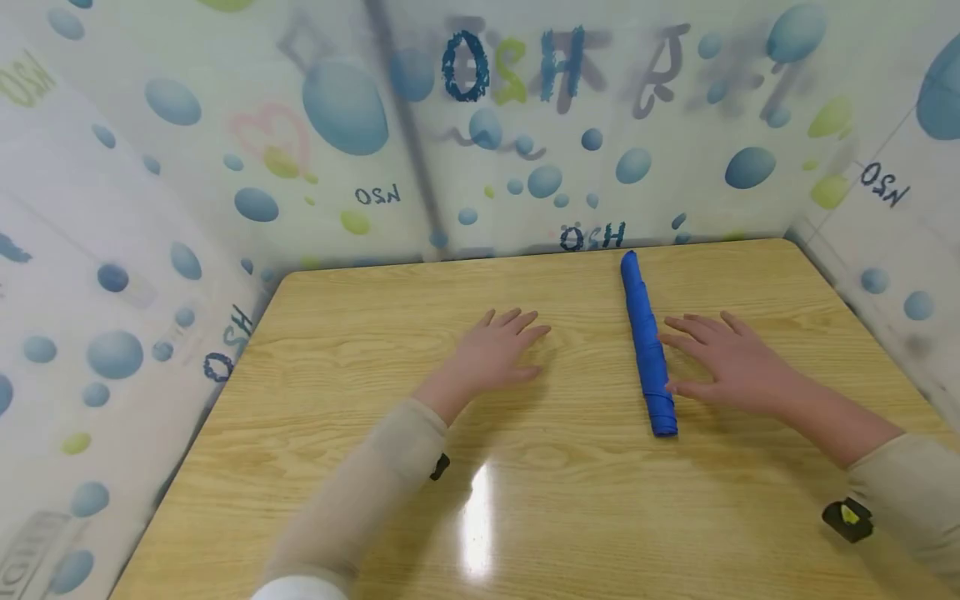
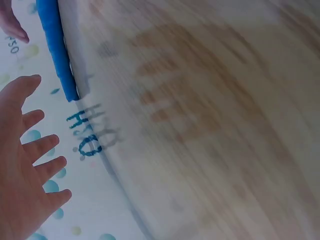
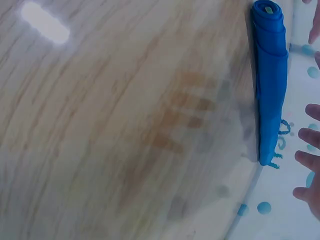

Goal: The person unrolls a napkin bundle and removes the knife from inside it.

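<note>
A blue roll of rolled-up sheet material (image 1: 648, 350) lies lengthwise on the wooden table, its near end toward me. In the right wrist view the blue roll (image 3: 271, 80) shows its coiled end with layers wound in a spiral. My right hand (image 1: 727, 362) is just right of the roll, fingers spread and pointing at it, holding nothing. Left of the roll, across a stretch of tabletop, my left hand (image 1: 495, 354) hovers with its fingers extended and nothing in them. The left wrist view shows that hand (image 2: 30, 165) with fingers apart, near one end of the roll (image 2: 57, 50).
The light wood table (image 1: 337, 350) reaches back to a wall covering (image 1: 420, 150) printed with blue and green dots and letters. Similar coverings stand at the left and right sides. A bright glare spot lies on the tabletop near me. Dark wrist devices (image 1: 847, 518) sit at both sleeves.
</note>
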Demonstrator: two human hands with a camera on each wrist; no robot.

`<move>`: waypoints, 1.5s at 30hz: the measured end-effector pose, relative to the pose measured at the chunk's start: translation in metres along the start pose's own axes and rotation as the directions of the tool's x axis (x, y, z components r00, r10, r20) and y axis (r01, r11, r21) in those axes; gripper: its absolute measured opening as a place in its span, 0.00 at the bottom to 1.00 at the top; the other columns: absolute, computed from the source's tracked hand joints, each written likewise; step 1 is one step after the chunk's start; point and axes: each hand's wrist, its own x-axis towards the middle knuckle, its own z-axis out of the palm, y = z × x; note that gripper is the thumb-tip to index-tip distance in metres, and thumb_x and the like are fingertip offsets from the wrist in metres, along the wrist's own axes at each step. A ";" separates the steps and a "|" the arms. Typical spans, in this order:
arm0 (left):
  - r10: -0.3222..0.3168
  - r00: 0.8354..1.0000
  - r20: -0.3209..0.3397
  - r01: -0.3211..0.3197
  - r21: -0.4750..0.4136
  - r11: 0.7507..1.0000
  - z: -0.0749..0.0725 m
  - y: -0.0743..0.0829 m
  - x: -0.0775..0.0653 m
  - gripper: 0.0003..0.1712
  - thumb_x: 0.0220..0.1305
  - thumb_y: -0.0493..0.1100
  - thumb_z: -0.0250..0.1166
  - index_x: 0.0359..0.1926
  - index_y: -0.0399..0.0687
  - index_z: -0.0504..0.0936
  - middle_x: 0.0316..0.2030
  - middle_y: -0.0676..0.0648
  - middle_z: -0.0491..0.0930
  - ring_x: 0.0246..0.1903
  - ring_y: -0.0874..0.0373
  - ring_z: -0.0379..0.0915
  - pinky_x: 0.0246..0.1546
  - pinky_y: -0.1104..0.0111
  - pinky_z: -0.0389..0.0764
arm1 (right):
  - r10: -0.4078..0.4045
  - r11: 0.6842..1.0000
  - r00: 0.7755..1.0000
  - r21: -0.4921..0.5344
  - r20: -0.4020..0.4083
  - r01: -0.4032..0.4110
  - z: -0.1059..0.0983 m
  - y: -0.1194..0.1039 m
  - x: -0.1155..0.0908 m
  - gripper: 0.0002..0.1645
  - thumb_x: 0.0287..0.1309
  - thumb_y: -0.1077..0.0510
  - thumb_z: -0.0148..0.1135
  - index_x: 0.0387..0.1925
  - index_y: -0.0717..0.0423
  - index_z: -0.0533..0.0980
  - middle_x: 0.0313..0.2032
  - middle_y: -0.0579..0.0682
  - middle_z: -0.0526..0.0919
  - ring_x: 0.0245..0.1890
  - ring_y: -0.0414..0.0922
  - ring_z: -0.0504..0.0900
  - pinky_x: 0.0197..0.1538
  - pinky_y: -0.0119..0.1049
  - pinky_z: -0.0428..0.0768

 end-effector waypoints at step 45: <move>0.181 0.973 0.144 -0.185 0.013 0.983 0.002 0.088 0.114 0.27 0.77 0.54 0.44 0.74 0.69 0.59 0.73 0.60 0.53 0.72 0.61 0.48 0.70 0.54 0.52 | -0.180 0.984 0.984 0.002 -0.006 0.180 0.020 -0.014 0.011 0.26 0.55 0.49 0.70 0.48 0.63 0.81 0.54 0.62 0.77 0.54 0.60 0.76 0.55 0.56 0.74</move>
